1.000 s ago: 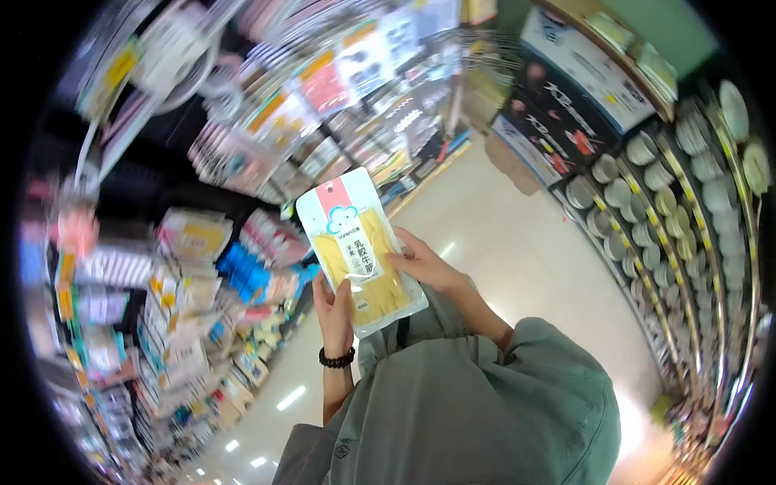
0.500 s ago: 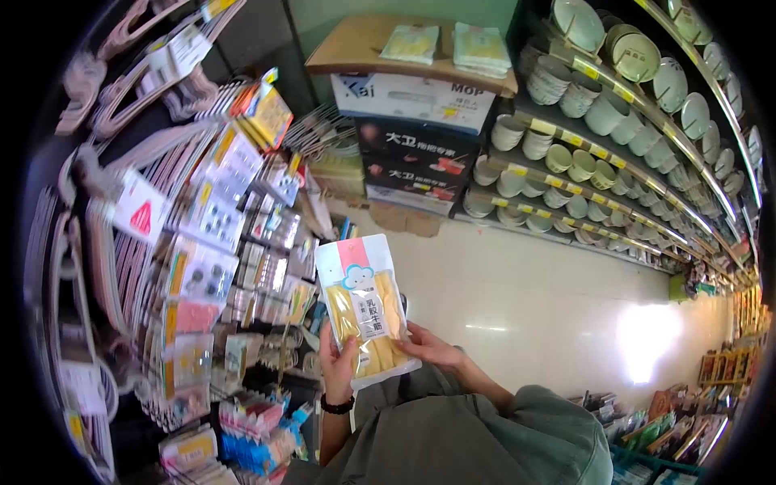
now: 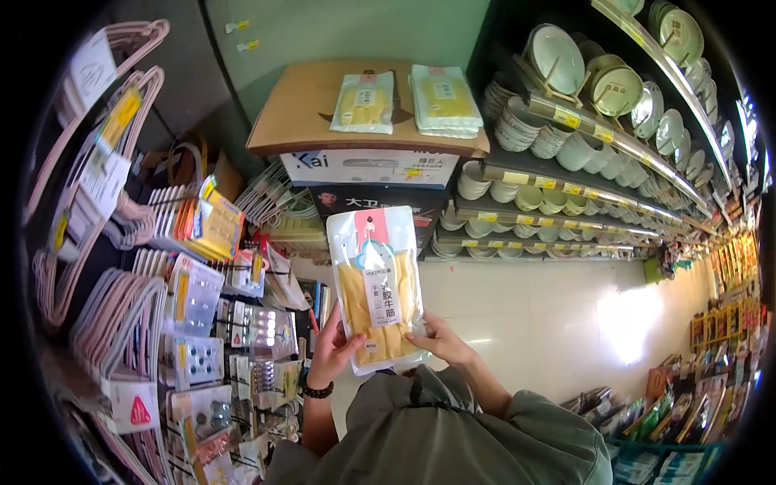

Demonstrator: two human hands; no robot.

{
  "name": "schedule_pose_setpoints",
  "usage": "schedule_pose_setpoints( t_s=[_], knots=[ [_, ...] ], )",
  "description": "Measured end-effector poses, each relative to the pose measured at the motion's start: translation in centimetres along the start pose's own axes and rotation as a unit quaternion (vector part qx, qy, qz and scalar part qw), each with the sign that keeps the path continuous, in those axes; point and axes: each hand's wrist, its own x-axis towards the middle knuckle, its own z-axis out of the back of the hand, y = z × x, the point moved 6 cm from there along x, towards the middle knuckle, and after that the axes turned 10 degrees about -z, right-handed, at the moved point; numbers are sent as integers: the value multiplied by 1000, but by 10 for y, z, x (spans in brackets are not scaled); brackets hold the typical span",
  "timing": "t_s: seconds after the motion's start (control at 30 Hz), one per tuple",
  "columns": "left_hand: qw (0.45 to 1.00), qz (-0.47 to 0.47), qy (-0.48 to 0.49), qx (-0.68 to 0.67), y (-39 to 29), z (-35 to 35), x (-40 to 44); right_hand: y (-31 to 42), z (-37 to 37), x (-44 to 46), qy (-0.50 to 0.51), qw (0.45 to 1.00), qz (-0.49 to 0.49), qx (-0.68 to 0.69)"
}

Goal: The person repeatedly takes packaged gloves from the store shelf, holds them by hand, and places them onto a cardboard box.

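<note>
A clear-and-white pack of yellow latex gloves (image 3: 377,287) is held upright in front of my body, its printed front facing me. My left hand (image 3: 330,352) grips the lower left edge, thumb over the front. On the lower right edge, my right hand (image 3: 444,339) pinches the pack with its thumb in front. The fingers behind the pack are hidden. Similar packs lie on top of a cardboard box ahead: a single pack (image 3: 362,103) on the left and a small stack of packs (image 3: 445,101) on the right.
Stacked boxes (image 3: 372,167) stand ahead under the cardboard top (image 3: 295,101). Hangers (image 3: 121,315) and hanging packaged goods (image 3: 194,295) crowd the left. Shelves of bowls and plates (image 3: 558,61) run along the right. A teal basket (image 3: 703,454) with packaged items is at lower right.
The view has shifted forward, bringing the box top and its packs nearer. The held pack has moved slightly up and right in view, and both hands still grip it.
</note>
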Motion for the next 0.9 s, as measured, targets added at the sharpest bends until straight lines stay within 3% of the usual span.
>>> schedule_pose_setpoints(
  t_s=[0.17, 0.43, 0.57, 0.8, 0.9],
  knots=[
    [998, -4, -40, 38, -4, 2, 56, 29, 11, 12, -41, 994, 32, 92],
    [990, -68, -102, 64, -26, 31, 174, 113, 33, 89, -35, 989, 64, 130],
    [985, -87, -110, 96, -39, 50, 255, 164, 57, 154, -20, 977, 159, 138],
    [988, -78, -106, 76, -43, 76, 399, 261, 94, 245, -26, 974, 142, 172],
    [990, -58, -104, 78, -36, 92, 445, 270, 109, 283, -9, 972, 136, 189]
  ],
)
